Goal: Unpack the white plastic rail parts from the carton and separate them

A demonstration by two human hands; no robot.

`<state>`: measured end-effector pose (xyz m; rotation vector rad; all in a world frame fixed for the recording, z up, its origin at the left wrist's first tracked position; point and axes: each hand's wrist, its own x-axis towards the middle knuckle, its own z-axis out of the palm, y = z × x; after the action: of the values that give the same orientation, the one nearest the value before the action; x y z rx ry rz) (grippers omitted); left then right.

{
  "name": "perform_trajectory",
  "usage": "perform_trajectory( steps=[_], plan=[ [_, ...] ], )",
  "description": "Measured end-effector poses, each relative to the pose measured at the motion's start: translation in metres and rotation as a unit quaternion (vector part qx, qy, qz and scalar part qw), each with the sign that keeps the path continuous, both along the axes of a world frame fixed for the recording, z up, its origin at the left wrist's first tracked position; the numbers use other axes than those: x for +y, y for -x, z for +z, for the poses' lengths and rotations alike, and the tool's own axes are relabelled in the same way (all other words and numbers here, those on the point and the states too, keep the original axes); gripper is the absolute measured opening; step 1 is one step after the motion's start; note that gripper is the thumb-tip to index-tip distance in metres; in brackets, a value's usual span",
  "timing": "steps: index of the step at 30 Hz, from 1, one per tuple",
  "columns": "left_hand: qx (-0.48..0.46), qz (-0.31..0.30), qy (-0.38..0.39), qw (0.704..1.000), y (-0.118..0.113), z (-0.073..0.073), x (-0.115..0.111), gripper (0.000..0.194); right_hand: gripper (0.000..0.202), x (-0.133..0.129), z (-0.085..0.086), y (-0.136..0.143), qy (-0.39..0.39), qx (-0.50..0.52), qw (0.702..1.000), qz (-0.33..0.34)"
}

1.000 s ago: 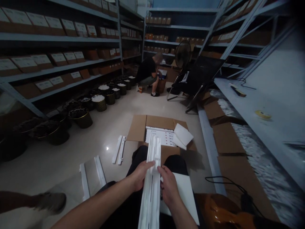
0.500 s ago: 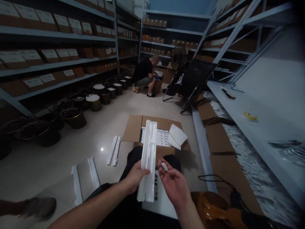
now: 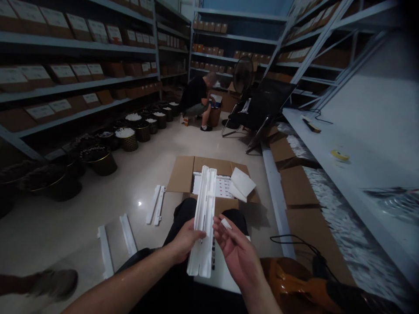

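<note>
Hands (image 3: 186,241) hold a white case (image 3: 210,209) and, seemingly, a small piece (image 3: 225,223).

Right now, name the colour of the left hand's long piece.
The long piece is white, best seen in the head view.

Head-worn view, forward and down

long white two-trough case (image 3: 210,218) | open, held lengthwise | small white piece (image 3: 225,223) | held just right of case
</note>
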<state>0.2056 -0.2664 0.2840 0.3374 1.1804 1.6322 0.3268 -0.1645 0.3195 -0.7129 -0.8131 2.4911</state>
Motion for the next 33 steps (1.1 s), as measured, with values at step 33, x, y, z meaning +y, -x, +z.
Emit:
perform_trajectory(
  steps=[33],
  plan=[
    [-0.026,0.000,-0.015,1.000,0.000,0.001,0.000,0.036,0.008,-0.001,-0.003,-0.018,-0.346,-0.060,0.933,-0.084]
  ],
)
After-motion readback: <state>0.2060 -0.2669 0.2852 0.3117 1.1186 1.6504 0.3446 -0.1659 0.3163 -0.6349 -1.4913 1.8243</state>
